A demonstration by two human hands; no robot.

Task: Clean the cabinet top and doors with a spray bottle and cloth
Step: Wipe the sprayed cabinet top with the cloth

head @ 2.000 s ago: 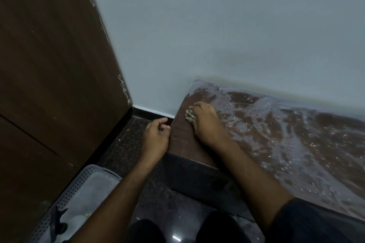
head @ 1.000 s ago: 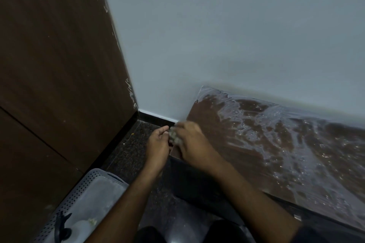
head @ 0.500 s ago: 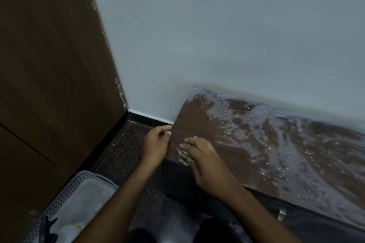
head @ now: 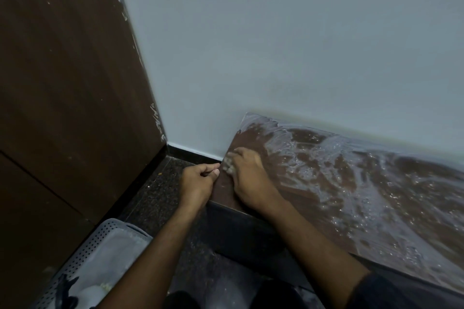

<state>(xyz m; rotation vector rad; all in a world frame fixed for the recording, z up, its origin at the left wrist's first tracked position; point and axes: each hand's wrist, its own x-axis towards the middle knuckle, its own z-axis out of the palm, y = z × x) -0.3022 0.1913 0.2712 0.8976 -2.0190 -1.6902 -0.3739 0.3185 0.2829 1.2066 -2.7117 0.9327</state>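
A dark brown wooden panel (head: 62, 95) is filling the left side of the scene, meeting a pale grey wall (head: 276, 45) at a corner with chipped paint along the edge. At the near left, a grey perforated basket (head: 100, 246) is sitting on the dark speckled floor (head: 155, 190), and inside it something white with a dark part is showing, too cut off to tell what it is. The left hand (head: 197, 184) is reaching forward with its fingers curled in, thumb and fingertips pressing together at the left edge of the cabinet top (head: 326, 183); whether anything is pinched in that grip cannot be told. Just to its right, almost touching it, the right hand (head: 247, 178) is lying palm down on the far left corner of the cabinet top, fingers bending around a small pale cloth (head: 229, 164) that is peeking out beneath the fingertips and pressing onto the wood, so this grip is closing on the cloth. The cabinet top is a low brown wooden surface running along the wall to the right, and whitish wet streaks and foam are covering most of it, while the patch nearest the hands is looking bare and dark. Below it, the dark cabinet front (head: 251, 238) is facing the person, whose dark sleeve (head: 391, 291) is showing at the near right.
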